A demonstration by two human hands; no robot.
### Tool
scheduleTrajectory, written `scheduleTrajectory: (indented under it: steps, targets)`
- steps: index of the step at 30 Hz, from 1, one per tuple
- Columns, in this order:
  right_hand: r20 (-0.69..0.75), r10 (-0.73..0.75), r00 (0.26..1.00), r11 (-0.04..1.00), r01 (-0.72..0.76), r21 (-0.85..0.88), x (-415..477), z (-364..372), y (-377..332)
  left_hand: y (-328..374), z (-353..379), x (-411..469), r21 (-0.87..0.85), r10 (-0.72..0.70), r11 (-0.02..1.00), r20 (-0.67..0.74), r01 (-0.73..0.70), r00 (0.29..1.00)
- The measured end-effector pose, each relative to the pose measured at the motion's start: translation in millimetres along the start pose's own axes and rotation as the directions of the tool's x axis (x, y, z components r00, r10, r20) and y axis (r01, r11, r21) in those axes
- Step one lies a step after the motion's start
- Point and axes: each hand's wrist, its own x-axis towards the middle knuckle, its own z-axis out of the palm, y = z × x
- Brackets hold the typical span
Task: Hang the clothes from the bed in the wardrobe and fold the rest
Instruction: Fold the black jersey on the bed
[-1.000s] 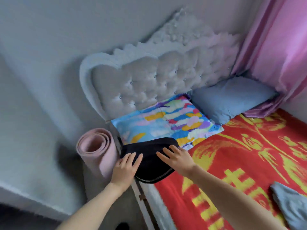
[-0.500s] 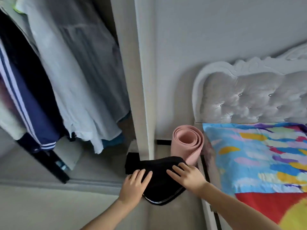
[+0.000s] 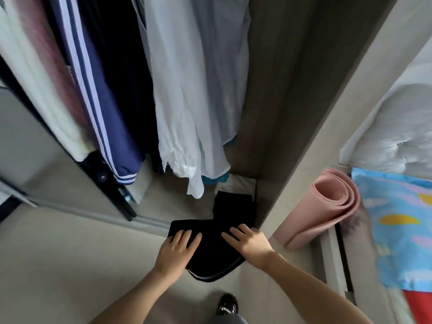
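Note:
A folded black garment [image 3: 211, 256] with a thin pale trim along its near edge is carried flat between both hands, in front of the open wardrobe [image 3: 275, 113]. My left hand [image 3: 176, 250] holds its left side with fingers on top. My right hand [image 3: 249, 243] holds its right side the same way. Another folded black piece [image 3: 235, 206] lies on the wardrobe floor just beyond, on top of something white. Above hang a sheer white shirt [image 3: 189, 94], a navy jacket with white stripes [image 3: 102, 108] and a cream garment [image 3: 35, 85].
The wardrobe's side panel [image 3: 327, 127] stands to the right of my hands. A rolled pink mat [image 3: 327, 206] leans between it and the bed. The colourful pillow [image 3: 397, 225] and tufted white headboard [image 3: 397, 127] fill the right edge. My shoe [image 3: 226, 305] shows below.
I have turned left from the bed to the wardrobe, carrying the folded black garment in both hands. The wardrobe's inside now fills the view and the bed has slid to the right edge.

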Motion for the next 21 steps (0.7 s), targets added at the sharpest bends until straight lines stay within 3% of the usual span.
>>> scheduleTrajectory:
  steps: [5,12,16,21]
  targets:
    - [0.042,-0.032,0.999,0.999,0.032,0.002,42.6,35.0,17.2,-26.8,38.0,23.7,0.002,0.006,1.0,0.008,-0.006,1.0]
    - [0.12,0.012,0.993,1.0,-0.011,-0.01,112.2,140.8,52.1,-63.4,154.6,69.6,0.02,0.025,0.999,-0.005,-0.025,1.0]
    - [0.055,0.08,0.995,0.993,-0.075,-0.09,155.9,214.1,78.3,-85.7,243.6,111.0,0.045,0.054,0.998,-0.042,-0.052,0.998]
    - [-0.164,0.202,0.965,0.947,-0.235,-0.217,182.4,333.2,130.9,-85.8,381.1,176.4,0.101,0.153,0.984,-0.041,-0.149,0.987]
